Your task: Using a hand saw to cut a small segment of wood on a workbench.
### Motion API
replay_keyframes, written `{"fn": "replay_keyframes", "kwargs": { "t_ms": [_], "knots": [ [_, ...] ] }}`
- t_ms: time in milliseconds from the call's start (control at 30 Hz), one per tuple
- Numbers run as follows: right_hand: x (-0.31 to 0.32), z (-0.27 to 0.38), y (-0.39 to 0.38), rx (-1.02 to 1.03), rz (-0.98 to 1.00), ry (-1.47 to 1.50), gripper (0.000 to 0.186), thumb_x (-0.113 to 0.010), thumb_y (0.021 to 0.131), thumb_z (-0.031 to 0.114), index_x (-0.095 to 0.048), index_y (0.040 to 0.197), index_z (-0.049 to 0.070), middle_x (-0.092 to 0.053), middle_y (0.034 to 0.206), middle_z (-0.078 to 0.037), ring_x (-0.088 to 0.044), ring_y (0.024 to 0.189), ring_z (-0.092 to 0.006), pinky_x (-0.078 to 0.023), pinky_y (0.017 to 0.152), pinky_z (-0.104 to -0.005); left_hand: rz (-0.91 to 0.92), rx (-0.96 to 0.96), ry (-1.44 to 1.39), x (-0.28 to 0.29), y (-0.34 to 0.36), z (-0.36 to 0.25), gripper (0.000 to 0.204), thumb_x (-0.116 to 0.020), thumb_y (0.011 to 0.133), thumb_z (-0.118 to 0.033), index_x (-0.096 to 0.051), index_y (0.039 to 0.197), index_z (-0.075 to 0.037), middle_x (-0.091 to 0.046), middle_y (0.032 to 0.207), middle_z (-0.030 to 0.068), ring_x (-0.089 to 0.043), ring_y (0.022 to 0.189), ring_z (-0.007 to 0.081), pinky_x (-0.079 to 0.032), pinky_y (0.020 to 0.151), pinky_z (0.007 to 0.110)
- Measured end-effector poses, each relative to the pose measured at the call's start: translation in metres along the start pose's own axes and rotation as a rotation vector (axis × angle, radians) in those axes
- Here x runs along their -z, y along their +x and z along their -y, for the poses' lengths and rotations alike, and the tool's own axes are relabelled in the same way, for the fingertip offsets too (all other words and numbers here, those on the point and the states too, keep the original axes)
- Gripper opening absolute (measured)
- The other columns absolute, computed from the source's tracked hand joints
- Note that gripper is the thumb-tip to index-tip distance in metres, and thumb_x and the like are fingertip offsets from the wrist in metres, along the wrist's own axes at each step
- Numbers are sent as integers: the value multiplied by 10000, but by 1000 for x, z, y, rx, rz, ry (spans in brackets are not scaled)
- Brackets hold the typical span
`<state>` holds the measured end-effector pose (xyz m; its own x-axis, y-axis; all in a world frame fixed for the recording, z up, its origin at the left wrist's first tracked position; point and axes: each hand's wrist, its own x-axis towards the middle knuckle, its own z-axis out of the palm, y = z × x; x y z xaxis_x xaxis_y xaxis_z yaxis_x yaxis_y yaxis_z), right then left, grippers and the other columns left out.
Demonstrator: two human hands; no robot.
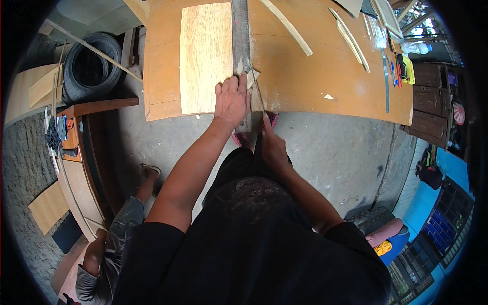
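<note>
Just one view here, a head-mounted fisheye looking steeply down over the wearer's own chest and arms. It faces forward onto the near edge of the surface (325,66), which fills the far part of the picture, close enough that both forearms reach it. Concrete floor (335,152) sits below, and straight edges bow toward the dark round rim.

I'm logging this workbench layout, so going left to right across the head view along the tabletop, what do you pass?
Tyre → pale wood panel → left hand on the metal straightedge → thin curved wood strip → long steel ruler → yellow tool.
</note>
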<state>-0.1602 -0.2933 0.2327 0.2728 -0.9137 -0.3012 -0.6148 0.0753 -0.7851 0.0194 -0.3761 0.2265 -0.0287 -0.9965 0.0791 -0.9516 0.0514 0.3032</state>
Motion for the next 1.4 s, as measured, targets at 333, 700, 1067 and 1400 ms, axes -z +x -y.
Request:
{"fn": "replay_keyframes", "kwargs": {
  "t_ms": [333, 700, 1067, 1400],
  "knots": [
    [-17, -19, -35, 253, -176, -4, 553, -466, 990, 106, -335, 1527, 126, -624, 756, -255, -636, 691, -433, -495, 632, -505, -26, 3, 4, 1, 0, -1, 518, -568, 921, -265, -515, 1374, -20, -518, 1080, 131, -506, 1075, 281, -352, 932, 451],
    [-18, -21, -17, 17, -50, -20, 580, -472, 999, 111, -295, 1549, 164, -630, 817, -296, -643, 735, -466, -504, 667, -505, 5, -11, 14, -1, 1, 0, 533, -566, 926, -277, -507, 1387, -16, -513, 1077, 137, -505, 1074, 296, -341, 936, 450],
    [-14, 5, 49, 252, -235, -59, 583, -462, 973, 71, -308, 1532, 125, -627, 755, -281, -636, 710, -447, -487, 660, -541, 43, -33, 2, 1, 4, 2, 529, -569, 923, -263, -507, 1387, -16, -505, 1051, 133, -499, 1073, 287, -336, 918, 444],
    [-19, -5, 26, 32, -38, 43, 556, -466, 1005, 116, -314, 1540, 129, -633, 855, -305, -650, 780, -449, -500, 689, -495, 20, -30, 1, 1, 3, 5, 525, -574, 921, -255, -503, 1387, -24, -509, 1052, 133, -511, 1070, 292, -339, 917, 451]
  ]
}}
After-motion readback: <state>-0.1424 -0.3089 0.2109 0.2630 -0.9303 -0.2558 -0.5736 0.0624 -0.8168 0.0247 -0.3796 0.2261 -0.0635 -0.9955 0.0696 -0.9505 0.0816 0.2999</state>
